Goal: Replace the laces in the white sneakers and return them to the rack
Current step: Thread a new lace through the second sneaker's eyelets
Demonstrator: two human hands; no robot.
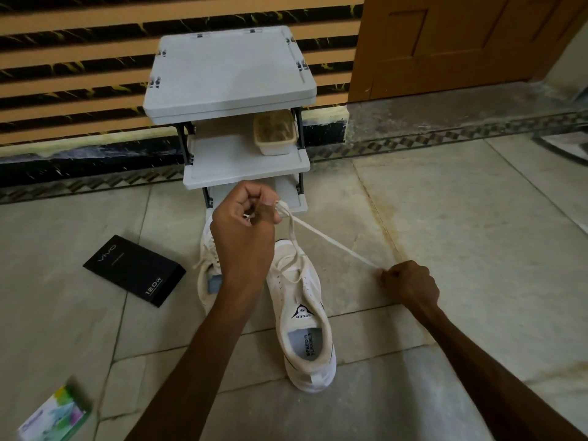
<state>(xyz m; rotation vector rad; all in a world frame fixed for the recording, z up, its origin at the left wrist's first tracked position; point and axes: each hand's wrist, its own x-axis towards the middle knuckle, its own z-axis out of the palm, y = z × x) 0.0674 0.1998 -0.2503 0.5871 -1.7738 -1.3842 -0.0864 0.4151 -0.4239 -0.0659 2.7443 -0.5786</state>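
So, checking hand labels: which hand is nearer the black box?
Left. The left hand pinches the lace just right of the black box, above the sneakers; the right hand grips the lace's end farther right, past both sneakers.

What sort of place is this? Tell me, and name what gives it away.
Probably a home entryway or hallway, indoors. A small white rack stands against a striped wall beside a wooden door, and white sneakers sit on a stone floor.
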